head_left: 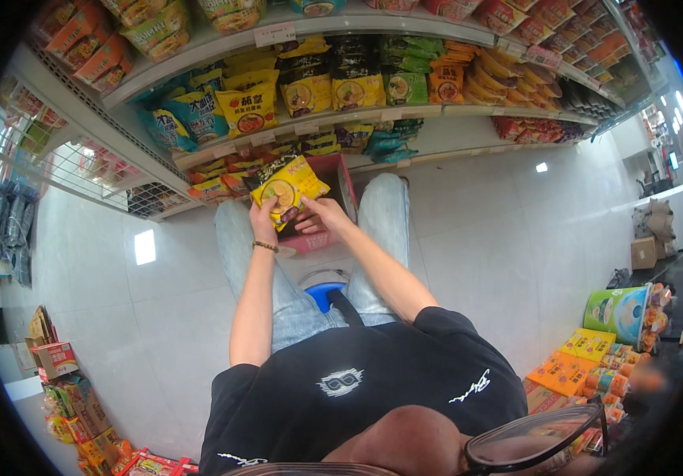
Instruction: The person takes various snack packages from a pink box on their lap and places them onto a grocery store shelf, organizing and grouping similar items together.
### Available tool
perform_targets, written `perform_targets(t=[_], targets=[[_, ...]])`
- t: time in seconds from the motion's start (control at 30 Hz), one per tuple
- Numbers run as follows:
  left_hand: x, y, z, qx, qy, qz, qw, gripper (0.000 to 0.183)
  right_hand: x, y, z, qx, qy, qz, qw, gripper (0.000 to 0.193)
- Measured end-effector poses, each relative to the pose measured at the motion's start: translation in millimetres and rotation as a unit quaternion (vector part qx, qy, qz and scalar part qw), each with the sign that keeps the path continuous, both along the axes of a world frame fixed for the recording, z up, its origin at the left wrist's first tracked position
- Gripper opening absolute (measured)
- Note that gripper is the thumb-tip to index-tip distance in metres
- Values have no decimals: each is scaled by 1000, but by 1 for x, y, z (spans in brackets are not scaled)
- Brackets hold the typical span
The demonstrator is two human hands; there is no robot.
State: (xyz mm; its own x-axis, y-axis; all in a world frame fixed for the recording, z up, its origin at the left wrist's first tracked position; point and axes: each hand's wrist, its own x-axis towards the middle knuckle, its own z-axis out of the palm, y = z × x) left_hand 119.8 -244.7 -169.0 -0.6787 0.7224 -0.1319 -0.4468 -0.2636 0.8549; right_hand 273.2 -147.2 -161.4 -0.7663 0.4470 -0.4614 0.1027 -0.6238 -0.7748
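Observation:
A yellow and black noodle packet (287, 188) with a bowl picture is held up in front of the low shelves. My left hand (263, 213) grips its lower left edge, a bead bracelet on the wrist. My right hand (315, 215) holds the packet's lower right corner from below. Behind the packet, between my knees, stands a red shopping basket (333, 178); its inside is mostly hidden by the packet and my hands.
Store shelves (333, 119) full of yellow, green, orange and blue snack and noodle packs rise ahead. A wire rack (80, 170) stands at left. Boxes and packs lie on the floor at lower left (68, 389) and right (595, 357). I sit on a blue stool (324, 293).

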Motion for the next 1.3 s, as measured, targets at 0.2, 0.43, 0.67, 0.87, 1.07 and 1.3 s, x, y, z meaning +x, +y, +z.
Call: perform_targets(t=[0.2, 0.43, 0.67, 0.87, 1.07, 1.3], targets=[[4, -3, 0, 0, 45, -50, 998, 32, 14, -9, -1, -21, 33, 0, 999, 61], [20, -7, -10, -15, 62, -110, 992, 31, 28, -14, -16, -2, 39, -34, 999, 49], [20, -13, 1, -31, 103, -92, 990, 29, 21, -22, -18, -5, 55, -62, 997, 44], [22, -19, -3, -44, 141, -58, 987, 28, 23, -24, -10, 28, 65, -57, 996, 42], [17, -22, -16, -58, 122, -65, 989, 27, 23, -25, -11, 32, 22, -30, 999, 43], [22, -29, -17, -49, 87, -63, 993, 28, 25, -46, -7, 46, -24, -76, 996, 43]])
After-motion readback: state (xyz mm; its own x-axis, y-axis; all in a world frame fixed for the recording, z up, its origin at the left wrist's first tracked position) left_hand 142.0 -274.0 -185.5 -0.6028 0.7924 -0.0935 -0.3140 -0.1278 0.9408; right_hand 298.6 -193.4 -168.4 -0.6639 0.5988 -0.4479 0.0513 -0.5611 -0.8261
